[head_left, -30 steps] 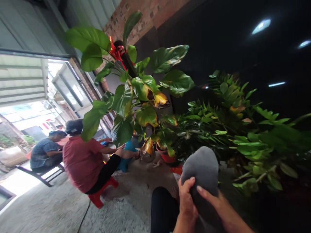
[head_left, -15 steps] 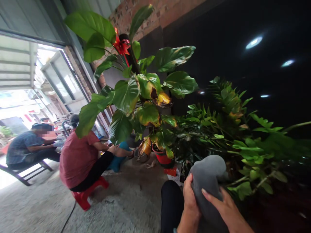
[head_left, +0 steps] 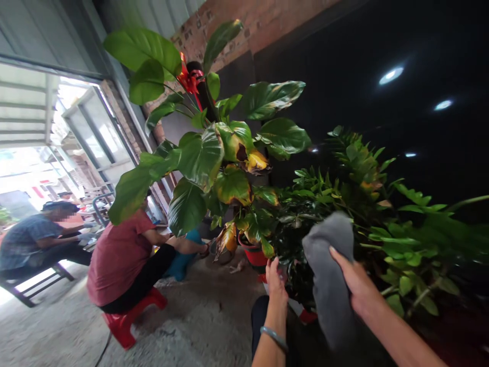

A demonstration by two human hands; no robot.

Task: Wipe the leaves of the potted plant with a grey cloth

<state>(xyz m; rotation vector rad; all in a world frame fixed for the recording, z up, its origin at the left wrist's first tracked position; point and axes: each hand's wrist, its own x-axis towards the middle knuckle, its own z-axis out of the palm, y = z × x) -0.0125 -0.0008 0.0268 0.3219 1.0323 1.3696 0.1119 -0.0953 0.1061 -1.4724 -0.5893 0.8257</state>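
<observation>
A soft grey plush piece (head_left: 331, 275), long with a rounded upper end, stands tilted in front of me. My right hand (head_left: 353, 285) grips it from its right side, the thumb lying across its front and the other fingers hidden behind it. To the left of it, apart from the plush piece, my left hand (head_left: 277, 283) is raised with fingers loosely stretched out and nothing visible in them. A bangle circles the left wrist. Behind that hand is a red plant pot (head_left: 254, 255).
A large leafy plant (head_left: 202, 153) fills the middle, with bushier greenery (head_left: 344, 188) on the right against a dark glossy wall. At left, a person in a red shirt (head_left: 120, 260) sits on a red stool (head_left: 133, 316); another person (head_left: 34, 239) sits on a bench. Concrete floor (head_left: 183, 326) lies between us.
My left hand has let go of the grey plush piece and moved left, away from it. The right hand now holds the piece alone, and its upper end has shifted and changed shape.
</observation>
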